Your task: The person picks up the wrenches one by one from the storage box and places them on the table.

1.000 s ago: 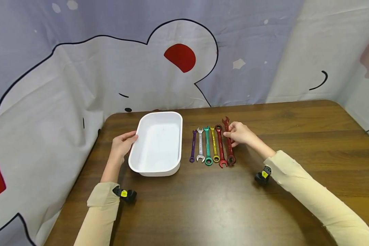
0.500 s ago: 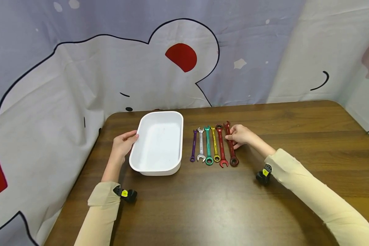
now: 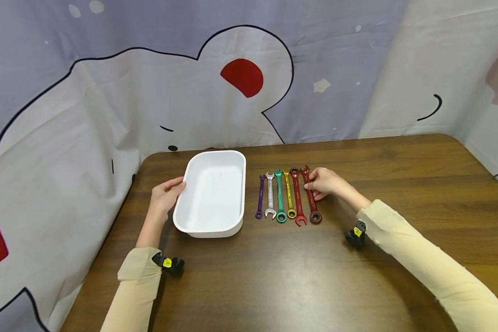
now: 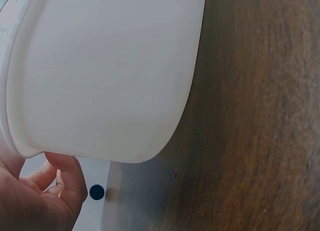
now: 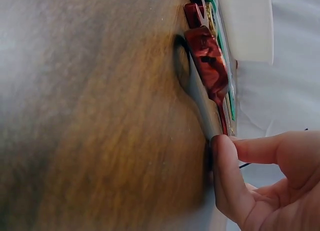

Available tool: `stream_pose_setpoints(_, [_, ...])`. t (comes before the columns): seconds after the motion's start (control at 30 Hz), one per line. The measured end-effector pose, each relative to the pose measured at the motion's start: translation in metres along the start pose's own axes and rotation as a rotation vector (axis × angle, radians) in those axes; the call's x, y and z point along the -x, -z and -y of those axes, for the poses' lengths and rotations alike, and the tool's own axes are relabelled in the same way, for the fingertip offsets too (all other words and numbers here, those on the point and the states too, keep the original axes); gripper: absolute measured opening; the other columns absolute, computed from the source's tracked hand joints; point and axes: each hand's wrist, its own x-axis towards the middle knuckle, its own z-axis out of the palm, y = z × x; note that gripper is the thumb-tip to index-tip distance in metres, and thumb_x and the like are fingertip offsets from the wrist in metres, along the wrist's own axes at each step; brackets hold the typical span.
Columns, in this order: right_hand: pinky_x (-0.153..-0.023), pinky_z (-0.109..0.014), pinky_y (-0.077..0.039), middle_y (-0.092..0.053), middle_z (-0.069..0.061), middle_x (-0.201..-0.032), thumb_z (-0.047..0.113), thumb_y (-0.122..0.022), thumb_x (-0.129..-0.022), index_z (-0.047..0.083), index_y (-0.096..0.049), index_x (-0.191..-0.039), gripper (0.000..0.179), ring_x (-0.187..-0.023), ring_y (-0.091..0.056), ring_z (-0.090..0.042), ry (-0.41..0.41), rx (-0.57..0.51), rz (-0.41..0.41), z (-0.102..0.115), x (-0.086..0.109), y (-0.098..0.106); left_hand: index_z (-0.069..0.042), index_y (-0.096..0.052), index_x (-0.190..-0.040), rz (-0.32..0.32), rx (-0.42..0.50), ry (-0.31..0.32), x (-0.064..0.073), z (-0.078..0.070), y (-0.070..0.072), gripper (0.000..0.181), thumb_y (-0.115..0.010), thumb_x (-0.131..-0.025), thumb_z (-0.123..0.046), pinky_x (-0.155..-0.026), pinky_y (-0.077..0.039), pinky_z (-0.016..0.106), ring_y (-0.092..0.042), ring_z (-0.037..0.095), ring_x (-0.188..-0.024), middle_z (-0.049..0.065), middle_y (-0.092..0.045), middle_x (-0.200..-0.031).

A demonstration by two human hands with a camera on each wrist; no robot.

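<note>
My left hand [image 3: 164, 196] grips the left rim of a white plastic tray [image 3: 209, 228], thumb at the lip. In the left wrist view its fingers curl beneath the lip, against the outer wall. My right hand [image 3: 324, 182] pinches the shaft of a dark red wrench [image 3: 312, 203], the rightmost of a row. The right wrist view shows this wrench [image 5: 207, 66] lying low along the tabletop, its shaft partly behind the fingertips. To its left lie a brighter red wrench [image 3: 298, 196], then yellow [image 3: 289, 193], green [image 3: 280, 196], silver [image 3: 270, 193] and purple [image 3: 260, 196] ones.
The brown wooden table [image 3: 274, 276] carries the tray and the wrenches. A printed cloth [image 3: 170, 97] hangs behind the far edge and along the left side. A small black camera is strapped to each wrist.
My right hand has drawn the dark red wrench slightly toward me and to the right, its near end now further from the brighter red one. The left hand and tray have stayed put.
</note>
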Motion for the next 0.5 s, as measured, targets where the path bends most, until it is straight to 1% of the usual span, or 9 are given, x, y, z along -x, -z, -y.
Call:
stream_pose_setpoints(0.1, [-0.057, -0.023, -0.055, -0.055, -0.004, -0.072, 0.012, -0.059, -0.094, -0.009, -0.042, -0.125, 0.041, -0.054, -0.058, -0.007, -0.013, 0.025, -0.009, -0.0001, -0.0005, 0.0002, -0.009, -0.054, -0.137, -0.005, -0.003, -0.004, 0.0005, -0.0001, -0.0001, 0.046, -0.058, -0.096, -0.030, -0.072, -0.046, 0.016, -0.055, 0.005, -0.088, 0.005, -0.059, -0.117])
stream_pose_setpoints(0.2, [-0.056, -0.023, -0.055, -0.055, -0.004, -0.069, 0.012, -0.059, -0.093, -0.009, -0.041, -0.125, 0.042, -0.052, -0.057, -0.006, -0.024, 0.039, -0.013, 0.0002, -0.0009, 0.0006, -0.009, -0.055, -0.136, -0.009, -0.004, -0.005, 0.0006, 0.0002, -0.0004, 0.046, -0.059, -0.095, -0.030, -0.072, -0.046, 0.016, -0.055, 0.005, -0.088, 0.006, -0.059, -0.118])
stream_pose_setpoints(0.4, [-0.054, -0.023, -0.054, -0.052, -0.004, -0.070, 0.012, -0.059, -0.093, -0.009, -0.039, -0.127, 0.045, -0.050, -0.057, -0.005, -0.039, 0.052, -0.020, 0.0014, -0.0022, 0.0010, -0.009, -0.054, -0.137, -0.011, 0.002, -0.004, 0.0003, 0.0010, -0.0011, 0.046, -0.058, -0.096, -0.029, -0.071, -0.047, 0.015, -0.055, 0.005, -0.088, 0.008, -0.058, -0.122])
stream_pose_setpoints(0.5, [-0.054, -0.023, -0.054, -0.054, -0.003, -0.067, 0.014, -0.060, -0.093, -0.008, -0.039, -0.126, 0.044, -0.049, -0.057, -0.005, -0.039, 0.070, -0.024, 0.0021, -0.0014, 0.0016, -0.009, -0.054, -0.136, -0.014, 0.002, -0.005, 0.0003, 0.0006, -0.0002, 0.046, -0.058, -0.096, -0.029, -0.071, -0.047, 0.015, -0.055, 0.004, -0.087, 0.006, -0.059, -0.118])
